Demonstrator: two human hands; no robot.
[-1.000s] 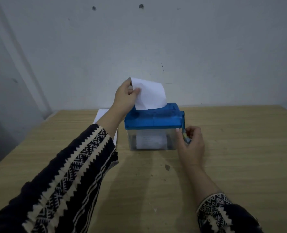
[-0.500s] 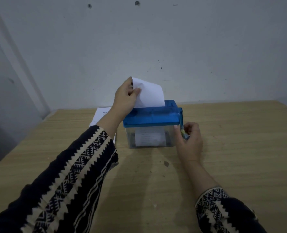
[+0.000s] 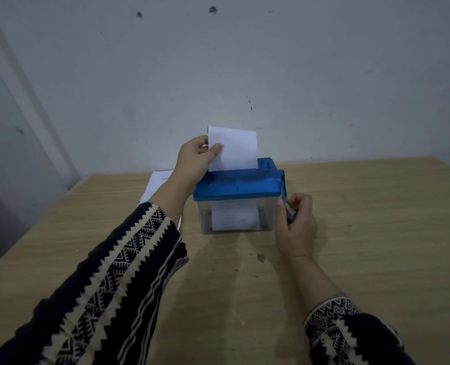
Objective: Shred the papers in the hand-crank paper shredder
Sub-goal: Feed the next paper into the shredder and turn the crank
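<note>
The hand-crank paper shredder [image 3: 238, 196] was found standing on the wooden tabletop [image 3: 376, 219], towards its far edge and near the grey wall [image 3: 245, 61]. It was made up of a blue lid [image 3: 234, 184] set on a clear bin [image 3: 264, 219]. A white sheet of paper [image 3: 235, 148] was held upright in the slot of the lid, its left edge pinched between the thumb and fingers of the left hand [image 3: 192, 162]. The crank [image 3: 284, 191] was hung downward at the right end of the lid, and its lower end was gripped by the curled fingers of the right hand [image 3: 296, 225], just beside the right wall of the bin. The hands were thus kept apart, one on each side of the shredder, each clamped on its own thing.

White paper [image 3: 234, 216] could be seen inside the bin through its front wall; whether it had been cut into strips could not be told. A stack of papers [image 3: 158, 185] was laid flat on the tabletop to the left of the shredder, much of it hidden by the left forearm and its patterned sleeve [image 3: 113, 285]. A small dark mark [image 3: 260, 257] was seen on the tabletop in front of the shredder, between the two arms. The wall was marked by a few dark spots.
</note>
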